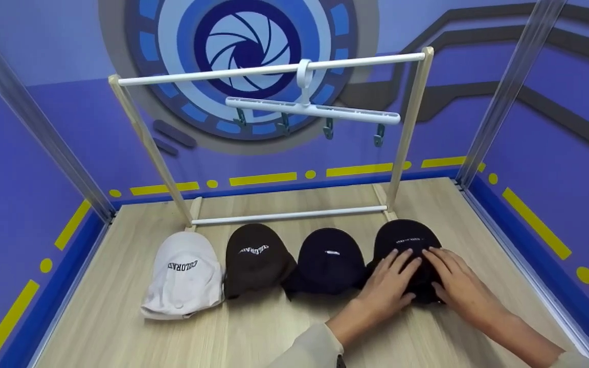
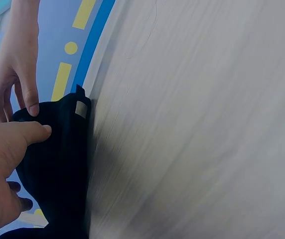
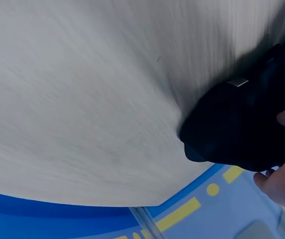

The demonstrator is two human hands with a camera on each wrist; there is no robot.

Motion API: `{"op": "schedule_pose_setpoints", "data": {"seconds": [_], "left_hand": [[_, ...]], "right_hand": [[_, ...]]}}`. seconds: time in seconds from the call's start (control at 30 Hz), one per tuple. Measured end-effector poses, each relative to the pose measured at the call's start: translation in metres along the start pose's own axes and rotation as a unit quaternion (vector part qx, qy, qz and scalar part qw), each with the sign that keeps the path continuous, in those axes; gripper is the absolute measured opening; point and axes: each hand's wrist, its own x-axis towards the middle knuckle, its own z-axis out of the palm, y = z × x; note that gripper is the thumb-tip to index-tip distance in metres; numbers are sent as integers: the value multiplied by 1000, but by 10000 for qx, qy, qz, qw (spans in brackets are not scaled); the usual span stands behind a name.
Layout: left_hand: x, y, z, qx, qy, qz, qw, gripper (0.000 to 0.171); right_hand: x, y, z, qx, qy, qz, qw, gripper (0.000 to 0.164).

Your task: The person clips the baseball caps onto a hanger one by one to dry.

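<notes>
One black cap (image 1: pixel 408 231) sits on the tabletop at the right end of a row of four, just on the near side of the rack's right foot, with small pale lettering on its crown. Both hands are on it: the left hand (image 1: pixel 384 281) rests on its left part with the fingers extended over the crown, and the right hand (image 1: pixel 466 289) touches its right part in the same way, neither one clenched. In the left wrist view the thumb of each hand lies against the dark cloth, near a small light tag (image 2: pixel 81 109) at the edge close to the wood.

Just left of it is a navy cap (image 1: pixel 330 266) with a little white mark, then a dark brown cap (image 1: pixel 256 260) with white lettering, and at the left end a white cap (image 1: pixel 182 281) with black lettering. All four stand on the pale wooden tabletop (image 1: pixel 253 337).

Farther back, a rack has wooden uprights (image 1: pixel 408 128), a white lower bar (image 1: pixel 294 215) and a white upper bar (image 1: pixel 197 76). Right of the upper bar's middle hangs a white hanger (image 1: pixel 269 106) bearing four grey-green clips (image 1: pixel 329 129). Beyond are purple-blue walls (image 1: pixel 13 194) with yellow dashes and a round emblem (image 1: pixel 248 51).
</notes>
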Motion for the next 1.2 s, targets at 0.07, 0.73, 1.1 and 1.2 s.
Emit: {"op": "schedule_pose_setpoints", "data": {"seconds": [0.07,0.73,1.1,1.2], "left_hand": [[1,0,1,-41,45,-29,10000,78],[3,3,13,205,51,-307,9993,62],[5,4,17,256,226,-323,9989,49],[6,2,17,243,246,-310,9989,51]], "right_hand": [[0,1,2,-12,9,10,10000,75],[-6,9,14,-155,489,-71,9987,49],[-7,16,11,-24,577,291,9979,58],[-3,17,11,-29,650,235,9976,50]]}}
